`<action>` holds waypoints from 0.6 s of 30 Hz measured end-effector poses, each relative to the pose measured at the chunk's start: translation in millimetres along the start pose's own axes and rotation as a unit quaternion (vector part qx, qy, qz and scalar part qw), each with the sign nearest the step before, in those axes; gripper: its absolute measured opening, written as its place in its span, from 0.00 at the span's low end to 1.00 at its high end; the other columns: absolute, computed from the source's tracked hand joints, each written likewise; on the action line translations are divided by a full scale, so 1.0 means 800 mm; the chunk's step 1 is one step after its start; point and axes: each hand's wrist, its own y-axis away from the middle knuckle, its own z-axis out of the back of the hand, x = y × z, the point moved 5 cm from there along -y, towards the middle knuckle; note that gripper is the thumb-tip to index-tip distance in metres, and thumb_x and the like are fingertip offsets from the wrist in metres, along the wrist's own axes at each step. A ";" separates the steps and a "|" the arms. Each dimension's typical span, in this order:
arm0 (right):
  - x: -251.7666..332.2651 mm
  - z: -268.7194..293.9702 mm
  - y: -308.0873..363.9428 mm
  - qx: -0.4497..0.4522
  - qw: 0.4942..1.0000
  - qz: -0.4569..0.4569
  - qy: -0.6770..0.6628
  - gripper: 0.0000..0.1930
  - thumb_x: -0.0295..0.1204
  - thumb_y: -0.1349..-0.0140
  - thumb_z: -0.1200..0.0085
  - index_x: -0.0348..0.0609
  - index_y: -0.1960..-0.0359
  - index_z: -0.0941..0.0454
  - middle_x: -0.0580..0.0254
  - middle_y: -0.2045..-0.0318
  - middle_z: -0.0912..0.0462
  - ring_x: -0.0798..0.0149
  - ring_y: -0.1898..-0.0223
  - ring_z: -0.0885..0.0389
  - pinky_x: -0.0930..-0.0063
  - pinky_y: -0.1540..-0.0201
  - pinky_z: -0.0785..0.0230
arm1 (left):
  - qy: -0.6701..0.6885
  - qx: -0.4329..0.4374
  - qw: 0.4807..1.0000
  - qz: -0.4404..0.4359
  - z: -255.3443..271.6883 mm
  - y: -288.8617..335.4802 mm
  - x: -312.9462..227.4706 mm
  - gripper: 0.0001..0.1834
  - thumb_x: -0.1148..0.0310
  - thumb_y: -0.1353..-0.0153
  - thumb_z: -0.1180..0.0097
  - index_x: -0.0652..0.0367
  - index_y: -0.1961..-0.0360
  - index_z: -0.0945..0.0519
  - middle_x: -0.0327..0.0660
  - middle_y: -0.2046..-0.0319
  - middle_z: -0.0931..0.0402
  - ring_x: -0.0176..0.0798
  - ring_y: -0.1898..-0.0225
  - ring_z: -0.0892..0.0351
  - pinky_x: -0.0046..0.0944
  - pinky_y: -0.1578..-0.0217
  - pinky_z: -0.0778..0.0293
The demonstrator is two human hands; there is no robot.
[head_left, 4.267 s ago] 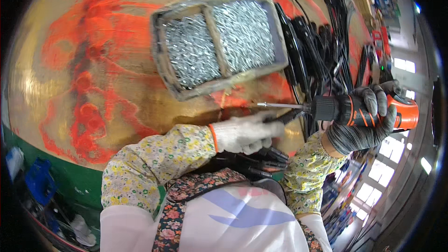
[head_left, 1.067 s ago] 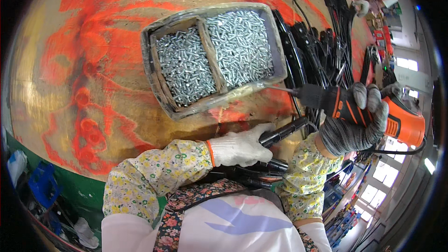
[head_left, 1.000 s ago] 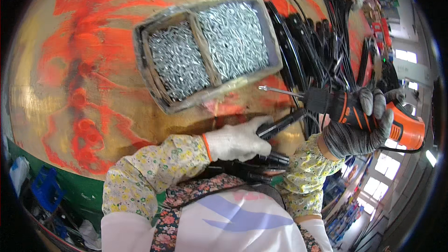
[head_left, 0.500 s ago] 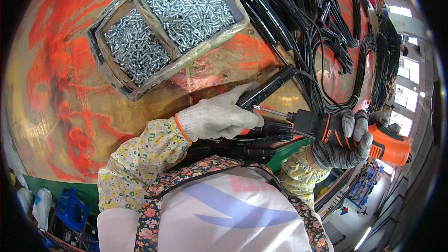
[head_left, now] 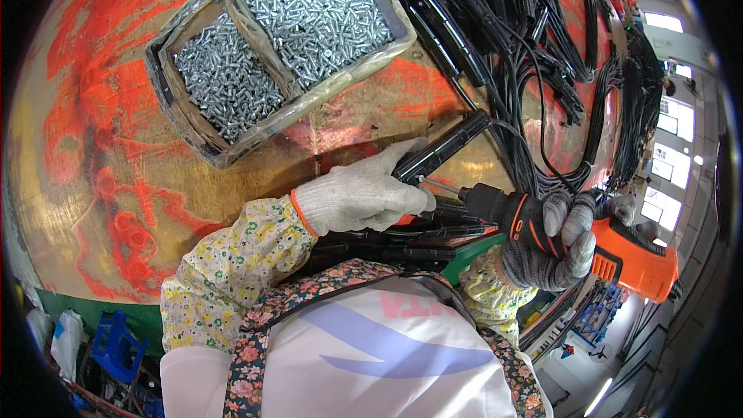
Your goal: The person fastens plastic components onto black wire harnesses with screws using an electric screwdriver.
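Filling the lower edge, a white shirt front (head_left: 387,348) is cut off, between flowered sleeves (head_left: 232,263). Beyond it, dark parts (head_left: 410,248) lie bunched below the left hand (head_left: 362,195), too overlapped to count. That hand, in a pale glove, is clamped on the lower end of a black bar (head_left: 453,142), which slants up and right over the tabletop (head_left: 178,186); its gripped end is hidden. The right hand (head_left: 556,241), grey-gloved, is wrapped around an orange-and-black power screwdriver (head_left: 532,224), its fingers covering part of the body. The thin shaft (head_left: 443,185) points at the bar beside the left hand; whether its tip touches is hard to tell. Farther off, a two-part tray (head_left: 348,83), clipped by the dark upper rim, holds silvery screws (head_left: 317,15). Beside it, black cables (head_left: 594,131) tangle, their ends lost. Distant windows (head_left: 673,116) are washed out.
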 end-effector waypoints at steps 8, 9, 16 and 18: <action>0.006 -0.001 0.015 -0.080 0.986 0.105 0.104 0.26 0.23 0.41 0.51 0.56 0.40 0.40 0.76 0.84 0.38 0.77 0.85 0.46 0.81 0.81 0.46 | 0.000 -0.004 1.000 -0.029 -0.012 0.007 -0.017 0.40 0.70 0.48 0.40 0.55 0.35 0.45 0.31 0.80 0.32 0.23 0.89 0.41 0.26 0.91 0.48; -0.002 -0.004 0.014 -0.082 0.985 0.116 0.097 0.27 0.22 0.41 0.50 0.54 0.40 0.41 0.75 0.84 0.38 0.77 0.86 0.46 0.81 0.82 0.47 | 0.001 -0.001 0.999 -0.036 -0.011 0.009 -0.017 0.40 0.70 0.48 0.40 0.55 0.35 0.44 0.31 0.79 0.32 0.23 0.89 0.41 0.26 0.90 0.48; -0.006 -0.012 0.011 -0.113 0.989 0.064 0.072 0.25 0.21 0.46 0.41 0.49 0.51 0.43 0.71 0.83 0.36 0.71 0.85 0.39 0.73 0.80 0.41 | -0.035 0.017 0.999 -0.029 -0.024 0.014 -0.029 0.39 0.70 0.49 0.37 0.58 0.37 0.42 0.34 0.77 0.31 0.24 0.88 0.42 0.27 0.89 0.48; -0.007 -0.027 -0.002 0.031 0.997 0.063 0.039 0.24 0.18 0.45 0.45 0.48 0.50 0.43 0.72 0.87 0.41 0.72 0.87 0.44 0.72 0.81 0.46 | -0.043 0.002 0.998 -0.051 -0.021 0.018 -0.017 0.35 0.73 0.48 0.38 0.57 0.39 0.40 0.33 0.78 0.33 0.23 0.89 0.43 0.27 0.90 0.50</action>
